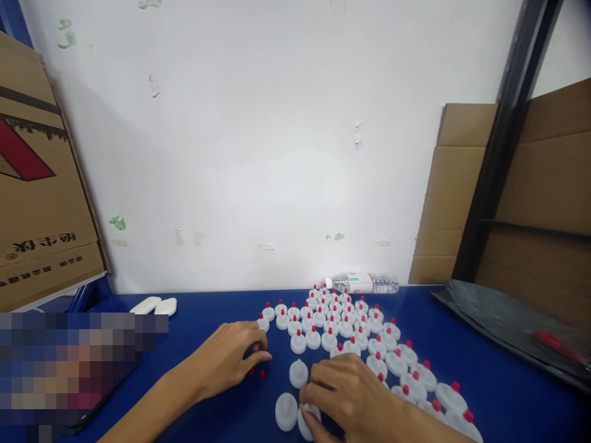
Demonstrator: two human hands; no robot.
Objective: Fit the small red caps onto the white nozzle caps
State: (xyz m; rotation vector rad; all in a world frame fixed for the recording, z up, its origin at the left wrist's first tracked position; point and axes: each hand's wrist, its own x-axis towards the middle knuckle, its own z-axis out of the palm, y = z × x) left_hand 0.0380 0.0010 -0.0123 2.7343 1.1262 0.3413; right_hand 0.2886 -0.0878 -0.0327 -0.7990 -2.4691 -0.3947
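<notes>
My right hand [351,391] has its thumb and fingers closed round a small squat white plastic bottle [303,424] near the front edge; the hand hides part of it. Beside it stand two capless bottles of the same kind, a white bottle [286,411] to the left and another white bottle [298,373] behind. My left hand [233,351] hovers low over the table with bent fingers, a gap showing between thumb and forefinger. Close under its thumb lie small red caps [262,374]. Many more white bottles with red caps [329,338] stand behind and right of my hands.
The blue table [194,307] meets a white wall. A clear water bottle [364,283] lies at the back. White oval pieces [146,305] lie back left, near a cardboard box [46,184]. A dark plastic bag [508,326] lies at right, beside cardboard sheets [455,191].
</notes>
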